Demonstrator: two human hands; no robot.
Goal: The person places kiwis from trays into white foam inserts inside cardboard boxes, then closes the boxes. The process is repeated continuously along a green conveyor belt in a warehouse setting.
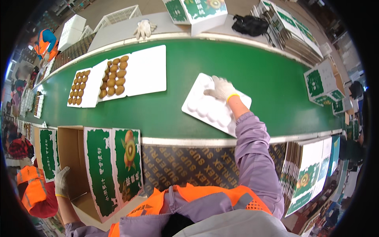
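My right hand (222, 88), in a white knit glove, lies across the far edge of a white moulded tray (207, 111) on the green conveyor belt (165, 118). Its thumb is spread from its fingers; whether they grip the edge is unclear. The tray shows rounded bumps and sits at an angle. At the lower left, my gloved left hand (62, 181) grips the wall of an open cardboard carton (114, 171) printed green and white with kiwifruit. The carton is tilted, its brown inside visible. Left of the tray, two white trays hold brown kiwifruit (114, 77), with flat white panels (148, 71) beside them.
Stacks of flattened cartons stand at the right (309, 174) and far right (293, 26). A glove (145, 28), a printed carton (201, 11) and a black bag (250, 25) lie along the far ledge. Another carton (324, 81) stands at the belt's right end. People in orange vests (32, 183) are at the left.
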